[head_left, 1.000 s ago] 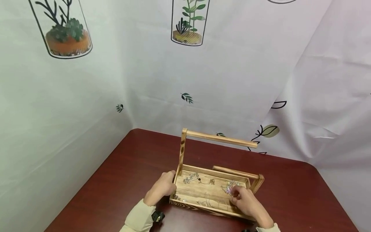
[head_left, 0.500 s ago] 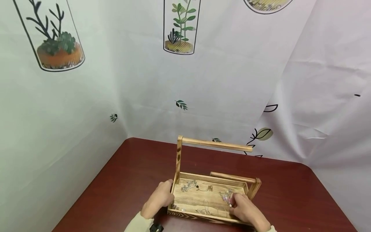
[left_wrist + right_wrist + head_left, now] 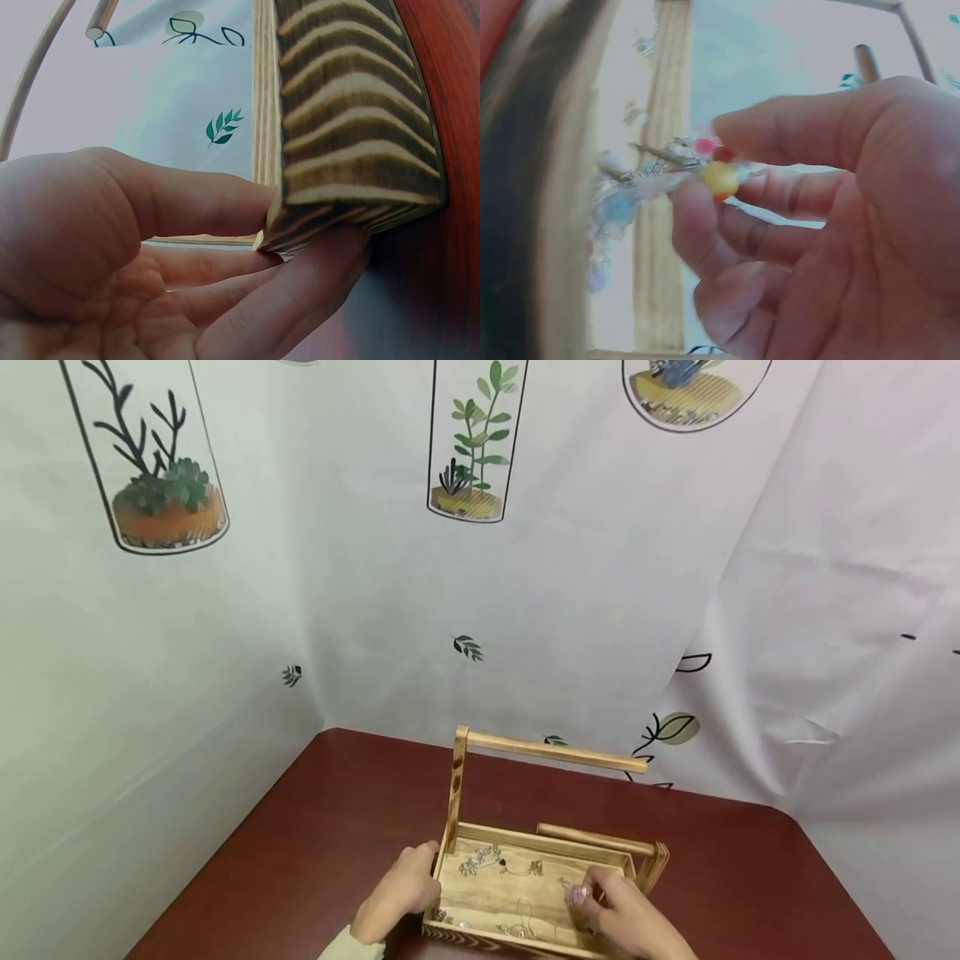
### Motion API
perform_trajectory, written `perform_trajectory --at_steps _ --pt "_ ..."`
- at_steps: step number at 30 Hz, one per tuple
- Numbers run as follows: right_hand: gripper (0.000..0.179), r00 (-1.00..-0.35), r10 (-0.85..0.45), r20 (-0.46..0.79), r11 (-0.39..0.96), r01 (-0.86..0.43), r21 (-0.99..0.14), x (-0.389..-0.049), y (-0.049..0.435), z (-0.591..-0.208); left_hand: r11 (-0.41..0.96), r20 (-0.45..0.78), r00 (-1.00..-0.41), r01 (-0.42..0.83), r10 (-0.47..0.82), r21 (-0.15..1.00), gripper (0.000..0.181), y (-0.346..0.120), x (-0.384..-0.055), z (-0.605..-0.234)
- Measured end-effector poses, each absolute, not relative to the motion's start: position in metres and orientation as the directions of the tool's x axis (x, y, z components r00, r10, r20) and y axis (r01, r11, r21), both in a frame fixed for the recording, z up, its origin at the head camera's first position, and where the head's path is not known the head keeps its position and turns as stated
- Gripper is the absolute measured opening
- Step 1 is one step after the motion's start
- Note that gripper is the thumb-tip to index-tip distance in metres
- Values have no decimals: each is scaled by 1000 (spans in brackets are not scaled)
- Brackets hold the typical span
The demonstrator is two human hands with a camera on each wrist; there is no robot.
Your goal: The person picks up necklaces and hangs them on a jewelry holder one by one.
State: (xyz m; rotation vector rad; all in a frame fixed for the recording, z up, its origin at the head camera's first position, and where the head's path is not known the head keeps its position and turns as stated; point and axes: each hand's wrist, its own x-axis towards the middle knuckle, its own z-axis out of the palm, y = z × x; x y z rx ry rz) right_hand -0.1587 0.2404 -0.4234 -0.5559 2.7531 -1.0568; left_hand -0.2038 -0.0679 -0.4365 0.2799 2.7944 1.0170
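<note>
A shallow wooden tray [image 3: 480,937] stands on the table with several pieces of jewelry inside. My left hand [image 3: 397,889] grips its left end, thumb on one side of the striped wooden wall [image 3: 352,105] and fingers on the other. Over the tray's right part, my right hand [image 3: 626,914] pinches a pastel beaded bracelet [image 3: 641,187] between thumb and fingertips. One yellow bead shows at the fingertips, and the rest dangles beside the tray wall. A silver chain [image 3: 480,861] lies at the back left, and a thin necklace [image 3: 517,931] is near the front wall.
One wooden handle [image 3: 555,752] rises from the tray's left end; a second handle [image 3: 596,838] is folded low at the right. A small gold-coloured piece [image 3: 536,867] lies mid-tray. The dark red table [image 3: 360,802] meets a printed white cloth [image 3: 375,610] behind.
My right fingers have gathered the beaded bracelet off the tray floor, shifting slightly left. The left hand keeps its grip. The head view has tilted up, so the tray sits lower in it.
</note>
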Motion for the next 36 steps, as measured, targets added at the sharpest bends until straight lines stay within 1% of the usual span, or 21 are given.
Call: perform_trajectory --at_steps 3,8,14,17,20,23,26,30,33,36 --pt "17 -930 -358 83 690 -323 -648 -157 237 -412 759 -57 -970 147 235 634 52 -69 -209 -433" --pt "18 -938 -308 158 657 -330 -678 -151 233 -393 766 -43 -969 164 243 622 49 -67 -211 -431" --pt "18 -952 -217 215 658 -306 -688 -146 227 -378 768 -94 -970 118 225 630 53 -64 -212 -428" --pt "15 -953 -183 240 641 -301 -706 -145 224 -377 770 -83 -971 124 223 626 51 -63 -209 -428" --pt "13 -964 -146 224 612 -266 -745 -144 221 -376 780 -48 -974 148 222 608 47 -64 -206 -429" --pt "13 -964 -138 226 588 -264 -764 -145 217 -373 789 -30 -975 160 220 593 42 -65 -203 -431" --pt "13 -958 -138 252 577 -284 -765 -146 213 -365 789 -41 -974 157 225 593 41 -66 -202 -433" --pt "11 -936 -172 307 553 -350 -756 -150 208 -351 781 -57 -970 154 235 606 43 -65 -201 -433" --pt "11 -909 -206 363 542 -415 -731 -154 202 -342 779 -67 -968 151 240 609 41 -65 -201 -433" --pt "12 -893 -218 394 548 -445 -708 -158 196 -335 786 -72 -967 155 246 599 40 -64 -199 -433"
